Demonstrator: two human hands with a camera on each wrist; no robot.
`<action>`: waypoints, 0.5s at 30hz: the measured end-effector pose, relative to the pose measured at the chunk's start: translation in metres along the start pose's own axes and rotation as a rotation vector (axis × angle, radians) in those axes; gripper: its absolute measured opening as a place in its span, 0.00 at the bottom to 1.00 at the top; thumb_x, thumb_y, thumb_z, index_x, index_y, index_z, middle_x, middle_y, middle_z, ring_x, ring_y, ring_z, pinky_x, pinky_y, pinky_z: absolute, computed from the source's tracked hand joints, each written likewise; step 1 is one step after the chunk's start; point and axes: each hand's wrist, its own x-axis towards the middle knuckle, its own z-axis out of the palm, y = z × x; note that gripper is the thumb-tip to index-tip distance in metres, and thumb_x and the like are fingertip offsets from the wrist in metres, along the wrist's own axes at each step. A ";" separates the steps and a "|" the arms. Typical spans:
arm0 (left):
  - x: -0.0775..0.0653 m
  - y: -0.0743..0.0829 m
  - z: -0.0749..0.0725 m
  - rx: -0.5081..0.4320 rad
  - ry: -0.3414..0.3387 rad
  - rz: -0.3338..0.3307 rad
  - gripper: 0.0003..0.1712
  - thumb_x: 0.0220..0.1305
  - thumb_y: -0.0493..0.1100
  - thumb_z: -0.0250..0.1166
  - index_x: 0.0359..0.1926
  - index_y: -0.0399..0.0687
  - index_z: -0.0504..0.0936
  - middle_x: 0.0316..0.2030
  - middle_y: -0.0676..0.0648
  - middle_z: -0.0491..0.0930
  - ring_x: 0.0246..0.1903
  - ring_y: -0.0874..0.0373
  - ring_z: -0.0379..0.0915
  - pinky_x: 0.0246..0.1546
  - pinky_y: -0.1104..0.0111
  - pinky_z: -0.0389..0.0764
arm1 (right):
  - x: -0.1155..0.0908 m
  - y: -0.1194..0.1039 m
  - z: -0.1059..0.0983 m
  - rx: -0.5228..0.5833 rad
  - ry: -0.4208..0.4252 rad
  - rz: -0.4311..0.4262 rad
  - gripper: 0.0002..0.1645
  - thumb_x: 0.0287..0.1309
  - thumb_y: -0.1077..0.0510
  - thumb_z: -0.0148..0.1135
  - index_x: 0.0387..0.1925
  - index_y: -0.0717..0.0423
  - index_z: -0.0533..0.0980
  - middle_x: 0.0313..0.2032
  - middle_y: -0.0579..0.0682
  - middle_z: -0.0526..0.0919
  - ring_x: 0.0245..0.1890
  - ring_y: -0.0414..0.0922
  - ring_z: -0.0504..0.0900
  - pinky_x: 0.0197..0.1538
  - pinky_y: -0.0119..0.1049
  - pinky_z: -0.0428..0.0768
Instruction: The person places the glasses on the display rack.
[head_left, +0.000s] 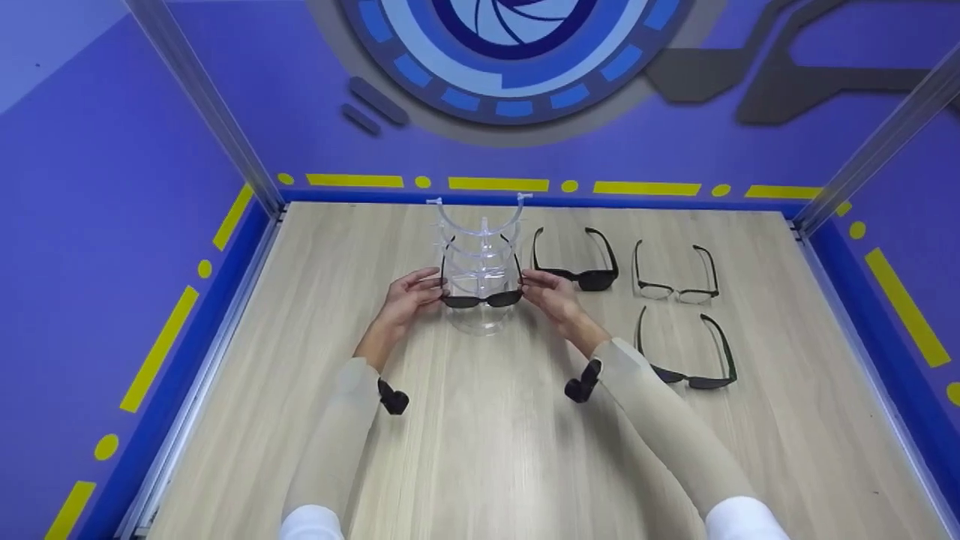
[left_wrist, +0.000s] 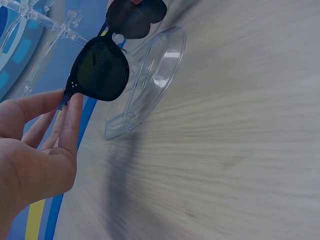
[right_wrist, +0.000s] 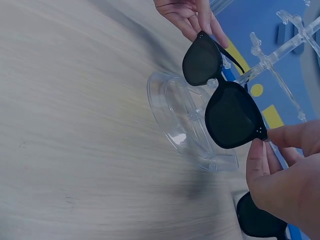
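Black sunglasses sit at the low front part of a clear plastic display stand, lenses toward me and temples running back along its sides. My left hand pinches the left hinge corner between thumb and fingers. At the opposite corner, my right hand pinches the frame the same way. In the left wrist view the dark lens stands above the stand's curved base. The right wrist view shows both lenses and the nose bridge right at the stand's small clear peg.
Right of the stand lie another pair of dark sunglasses, clear-lens eyeglasses and a third dark pair, partly behind my right sleeve. Empty clear arms rise above the held pair. Blue panels wall the wooden table.
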 end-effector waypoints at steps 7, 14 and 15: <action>0.001 -0.002 0.000 0.006 0.002 -0.012 0.29 0.66 0.26 0.62 0.68 0.37 0.74 0.62 0.36 0.80 0.46 0.58 0.86 0.68 0.50 0.76 | 0.000 0.004 0.001 -0.006 0.027 -0.022 0.28 0.65 0.76 0.53 0.66 0.77 0.68 0.57 0.65 0.83 0.46 0.38 0.83 0.67 0.37 0.80; 0.000 -0.003 -0.001 0.016 -0.006 -0.012 0.28 0.67 0.27 0.62 0.68 0.36 0.74 0.60 0.37 0.82 0.46 0.61 0.85 0.66 0.52 0.78 | 0.002 0.014 -0.009 0.047 -0.058 -0.111 0.25 0.59 0.74 0.61 0.60 0.73 0.76 0.47 0.58 0.88 0.42 0.38 0.84 0.56 0.30 0.85; 0.000 -0.003 -0.001 0.015 -0.005 -0.011 0.28 0.67 0.27 0.62 0.67 0.36 0.75 0.59 0.38 0.83 0.46 0.61 0.85 0.66 0.52 0.78 | 0.002 0.014 -0.008 0.036 -0.056 -0.107 0.25 0.59 0.74 0.61 0.60 0.73 0.76 0.48 0.58 0.88 0.42 0.38 0.84 0.55 0.29 0.85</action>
